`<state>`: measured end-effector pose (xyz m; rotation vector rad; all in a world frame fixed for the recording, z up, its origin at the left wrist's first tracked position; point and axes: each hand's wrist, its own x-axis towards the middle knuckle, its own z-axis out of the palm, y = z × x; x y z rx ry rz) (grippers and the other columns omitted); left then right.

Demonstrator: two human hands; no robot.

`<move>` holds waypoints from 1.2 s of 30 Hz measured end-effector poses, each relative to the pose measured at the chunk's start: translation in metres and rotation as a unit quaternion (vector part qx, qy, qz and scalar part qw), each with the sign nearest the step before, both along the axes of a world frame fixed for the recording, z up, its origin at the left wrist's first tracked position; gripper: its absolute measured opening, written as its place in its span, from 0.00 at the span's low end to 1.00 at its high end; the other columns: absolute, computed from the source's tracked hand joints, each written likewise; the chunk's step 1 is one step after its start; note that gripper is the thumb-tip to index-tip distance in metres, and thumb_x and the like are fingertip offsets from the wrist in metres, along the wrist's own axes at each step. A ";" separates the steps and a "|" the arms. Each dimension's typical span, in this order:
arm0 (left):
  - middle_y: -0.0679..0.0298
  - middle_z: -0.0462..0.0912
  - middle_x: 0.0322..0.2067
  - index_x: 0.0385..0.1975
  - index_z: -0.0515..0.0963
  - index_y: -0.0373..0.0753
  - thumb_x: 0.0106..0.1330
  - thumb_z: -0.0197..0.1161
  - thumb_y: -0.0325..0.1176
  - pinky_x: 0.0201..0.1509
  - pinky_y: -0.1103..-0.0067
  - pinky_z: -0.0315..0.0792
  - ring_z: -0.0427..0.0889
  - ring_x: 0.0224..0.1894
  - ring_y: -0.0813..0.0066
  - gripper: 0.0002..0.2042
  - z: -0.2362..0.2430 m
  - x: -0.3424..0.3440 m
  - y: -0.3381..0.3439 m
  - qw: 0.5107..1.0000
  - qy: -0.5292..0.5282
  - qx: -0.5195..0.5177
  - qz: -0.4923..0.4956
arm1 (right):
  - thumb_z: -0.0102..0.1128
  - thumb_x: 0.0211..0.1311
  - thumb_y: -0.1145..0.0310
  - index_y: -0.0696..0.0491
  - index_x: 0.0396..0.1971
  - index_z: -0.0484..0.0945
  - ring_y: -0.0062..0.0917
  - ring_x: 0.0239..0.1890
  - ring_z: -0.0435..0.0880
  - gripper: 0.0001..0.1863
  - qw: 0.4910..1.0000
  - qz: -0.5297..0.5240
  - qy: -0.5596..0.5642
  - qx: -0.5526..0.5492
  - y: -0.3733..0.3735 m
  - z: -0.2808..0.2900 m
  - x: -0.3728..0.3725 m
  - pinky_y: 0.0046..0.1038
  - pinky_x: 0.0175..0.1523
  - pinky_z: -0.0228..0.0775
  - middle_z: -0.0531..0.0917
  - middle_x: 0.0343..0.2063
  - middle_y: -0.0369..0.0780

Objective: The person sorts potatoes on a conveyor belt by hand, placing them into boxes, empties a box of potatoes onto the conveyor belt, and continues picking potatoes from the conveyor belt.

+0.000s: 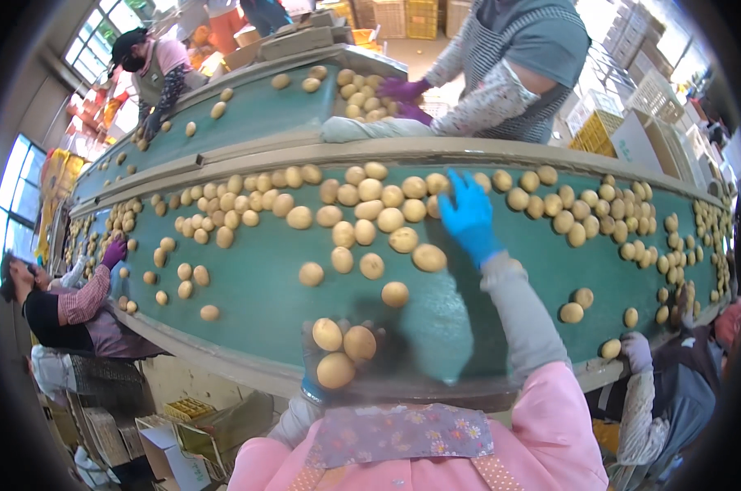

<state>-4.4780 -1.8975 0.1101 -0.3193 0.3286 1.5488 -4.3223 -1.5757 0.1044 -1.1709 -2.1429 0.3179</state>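
Seen from the head camera, a person in a pink top works at a green conveyor belt [264, 303] strewn with yellow potatoes. The left hand [338, 356], in a dark glove at the near edge of the belt, cups three potatoes [343, 344] against its palm, fingers curled loosely around them; the fingertips are too blurred to make out. The right hand [469, 214], in a bright blue glove, stretches out toward 12 o'clock, fingers spread and laid over the belt beside a dense cluster of potatoes [387, 209] at its 9 o'clock. One large potato [428, 258] lies just at the blue glove's 7 o'clock. Across the belt a co-worker's purple-gloved hands [403, 92] rest among potatoes on a second belt [256, 110]. Another person's purple glove [114, 250] reaches in at 9 o'clock.
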 end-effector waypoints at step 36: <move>0.49 0.71 0.58 0.60 0.68 0.35 0.67 0.44 0.62 0.66 0.64 0.64 0.70 0.61 0.54 0.36 -0.001 -0.174 -0.046 0.991 0.042 0.053 -0.117 | 0.50 0.67 0.47 0.61 0.54 0.71 0.24 0.29 0.79 0.31 0.514 0.270 0.312 -0.752 -0.229 0.022 -0.118 0.22 0.38 0.72 0.82 0.37 0.42</move>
